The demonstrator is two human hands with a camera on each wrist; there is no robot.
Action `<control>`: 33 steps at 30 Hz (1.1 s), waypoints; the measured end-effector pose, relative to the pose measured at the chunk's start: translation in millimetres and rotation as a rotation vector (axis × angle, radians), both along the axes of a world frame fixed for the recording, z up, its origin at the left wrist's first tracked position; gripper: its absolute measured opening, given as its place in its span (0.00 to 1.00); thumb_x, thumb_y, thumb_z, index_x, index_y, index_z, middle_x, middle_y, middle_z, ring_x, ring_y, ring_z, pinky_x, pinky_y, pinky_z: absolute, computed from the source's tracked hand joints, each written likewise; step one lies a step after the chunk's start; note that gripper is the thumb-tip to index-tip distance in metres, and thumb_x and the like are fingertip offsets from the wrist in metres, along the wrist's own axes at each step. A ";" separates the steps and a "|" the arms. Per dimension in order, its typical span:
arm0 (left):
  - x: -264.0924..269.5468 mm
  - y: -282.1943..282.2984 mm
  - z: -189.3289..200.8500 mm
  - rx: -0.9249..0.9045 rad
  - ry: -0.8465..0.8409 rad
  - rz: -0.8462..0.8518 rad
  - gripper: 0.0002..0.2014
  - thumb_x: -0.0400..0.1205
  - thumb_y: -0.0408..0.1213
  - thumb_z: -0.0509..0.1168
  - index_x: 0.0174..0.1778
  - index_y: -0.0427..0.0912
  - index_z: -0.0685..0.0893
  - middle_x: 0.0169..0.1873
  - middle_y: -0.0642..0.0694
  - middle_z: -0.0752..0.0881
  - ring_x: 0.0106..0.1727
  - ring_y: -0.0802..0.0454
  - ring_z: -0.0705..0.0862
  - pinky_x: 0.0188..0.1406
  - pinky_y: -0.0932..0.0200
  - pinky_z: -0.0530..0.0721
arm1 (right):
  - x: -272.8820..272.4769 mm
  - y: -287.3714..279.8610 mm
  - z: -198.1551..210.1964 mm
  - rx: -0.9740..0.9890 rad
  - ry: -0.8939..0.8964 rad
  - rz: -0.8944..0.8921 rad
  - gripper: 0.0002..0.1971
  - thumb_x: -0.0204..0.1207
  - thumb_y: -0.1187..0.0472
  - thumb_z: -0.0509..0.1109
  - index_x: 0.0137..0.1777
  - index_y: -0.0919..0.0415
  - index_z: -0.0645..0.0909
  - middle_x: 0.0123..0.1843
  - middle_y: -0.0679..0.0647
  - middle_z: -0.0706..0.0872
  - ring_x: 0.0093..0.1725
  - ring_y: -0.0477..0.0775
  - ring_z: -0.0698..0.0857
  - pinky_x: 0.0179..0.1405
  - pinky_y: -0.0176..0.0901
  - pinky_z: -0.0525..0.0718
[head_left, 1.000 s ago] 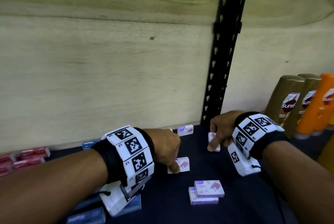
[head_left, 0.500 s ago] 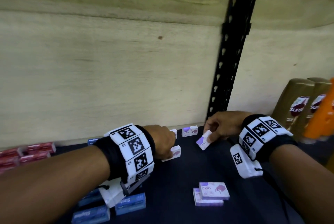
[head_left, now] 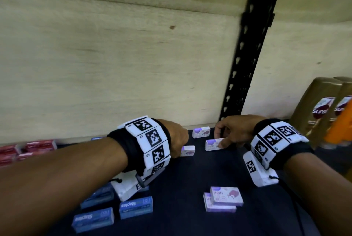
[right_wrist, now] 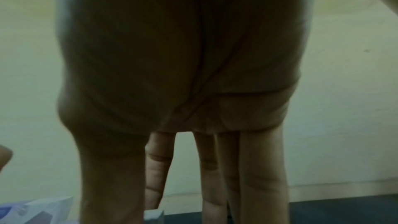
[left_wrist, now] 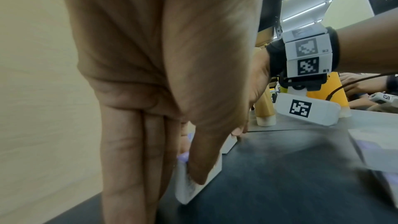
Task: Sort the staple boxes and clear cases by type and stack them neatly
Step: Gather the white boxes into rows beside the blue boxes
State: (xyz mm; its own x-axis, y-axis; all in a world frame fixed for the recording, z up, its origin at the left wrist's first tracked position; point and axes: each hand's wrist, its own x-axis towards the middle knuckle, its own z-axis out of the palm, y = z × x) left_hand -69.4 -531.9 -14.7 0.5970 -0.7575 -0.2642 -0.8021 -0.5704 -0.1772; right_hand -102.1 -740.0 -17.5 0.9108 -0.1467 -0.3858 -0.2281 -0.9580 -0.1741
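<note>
- left hand [head_left: 176, 138] down on the dark shelf [head_left: 190, 178], thumb and fingers pinching a small white-purple staple box [head_left: 188, 150]; the left wrist view shows the thumb [left_wrist: 204, 156] against the box side
- right hand [head_left: 231, 133] fingers resting on a second white-purple box [head_left: 212, 144], thumb at its near edge; cannot tell whether it is a real grip
- third white-purple box [head_left: 201, 132] by the back wall [head_left: 114, 74], free
- two white-purple boxes stacked [head_left: 223, 198] near front
- blue staple boxes [head_left: 135, 207] front left; red boxes [head_left: 26, 149] far left
- shampoo bottles [head_left: 320, 110] at right
</note>
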 end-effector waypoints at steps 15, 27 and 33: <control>6.7 -11.7 0.7 -0.078 0.050 0.028 0.10 0.86 0.36 0.63 0.62 0.44 0.80 0.47 0.49 0.75 0.46 0.54 0.73 0.23 0.71 0.63 | 3.6 3.1 -5.1 0.044 -0.077 -0.012 0.09 0.76 0.51 0.77 0.52 0.47 0.82 0.43 0.45 0.83 0.44 0.54 0.86 0.49 0.53 0.89; 2.4 -9.5 -4.4 -0.102 0.000 0.048 0.19 0.85 0.41 0.66 0.71 0.39 0.77 0.46 0.49 0.75 0.45 0.54 0.74 0.42 0.62 0.70 | 0.6 3.7 -4.5 0.010 -0.098 -0.017 0.18 0.73 0.50 0.79 0.59 0.47 0.77 0.45 0.51 0.84 0.39 0.53 0.84 0.42 0.47 0.87; -5.6 -5.5 -7.9 -0.162 -0.014 0.103 0.28 0.80 0.42 0.72 0.73 0.37 0.69 0.43 0.49 0.77 0.41 0.52 0.77 0.39 0.61 0.73 | -5.4 6.1 -6.3 0.062 -0.113 -0.187 0.25 0.68 0.52 0.80 0.58 0.50 0.68 0.47 0.56 0.82 0.37 0.53 0.81 0.33 0.45 0.85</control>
State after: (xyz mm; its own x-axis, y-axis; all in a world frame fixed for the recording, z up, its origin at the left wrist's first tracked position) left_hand -75.0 -537.4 -22.6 0.6766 -0.7239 -0.1347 -0.7359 -0.6715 -0.0868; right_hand -107.4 -733.9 -23.9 0.9076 -0.2969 -0.2968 -0.3770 -0.8874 -0.2653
